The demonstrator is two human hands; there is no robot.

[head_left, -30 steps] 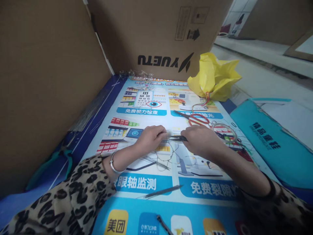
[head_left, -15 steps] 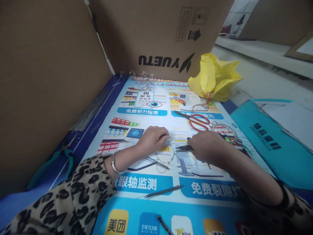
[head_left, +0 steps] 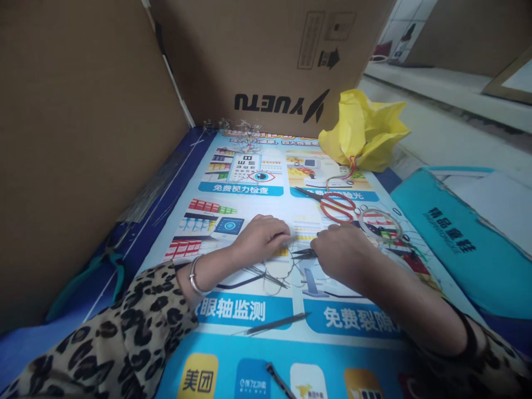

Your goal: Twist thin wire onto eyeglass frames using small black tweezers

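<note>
My left hand is closed in a pinch on thin wire, which loops down over the printed sheet below the fingers. In my right hand are pliers; their dark pointed jaws face left, close to the wire and a short way from my left fingertips. The handles are hidden inside my fist. Whether the jaws touch the wire I cannot tell. Orange-handled scissors lie just beyond my right hand.
Straight dark wires lie nearer me. Teal-handled pliers rest at left beside cardboard. A yellow bag, a clear coil and a teal box are on the right. Wire pieces stand at the back.
My right hand has moved a little left with the pliers, bringing the jaws nearer my left hand. The left hand has barely shifted.
</note>
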